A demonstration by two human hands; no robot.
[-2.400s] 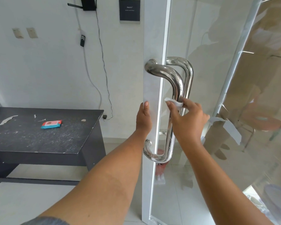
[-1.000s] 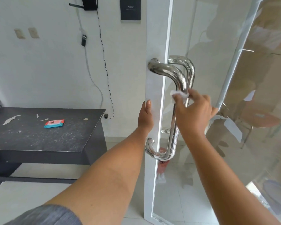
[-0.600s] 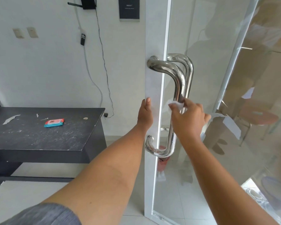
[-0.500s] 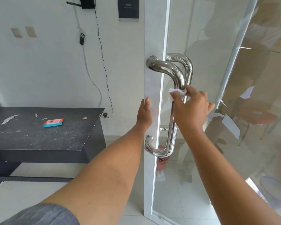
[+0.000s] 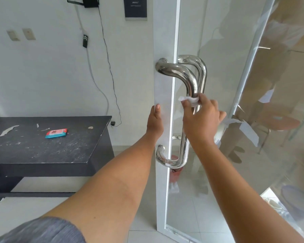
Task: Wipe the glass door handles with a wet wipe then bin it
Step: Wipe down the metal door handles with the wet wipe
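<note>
A glass door with a white frame stands ajar and edge-on to me. Two polished steel handles are mounted on it: the near handle on my side and the far handle behind the glass. My right hand holds a white wet wipe wrapped around the upright bar of the near handle, about a third of the way down. My left hand rests flat against the white door frame edge, fingers straight, holding nothing.
A worn black table stands at the left with a red and teal wipes pack on it. Cables hang down the white wall. A reddish object shows low behind the glass. No bin that I can make out.
My right hand has slid the wipe up and down the near handle's bar; it sits near the upper part now. My left hand has stayed on the frame.
</note>
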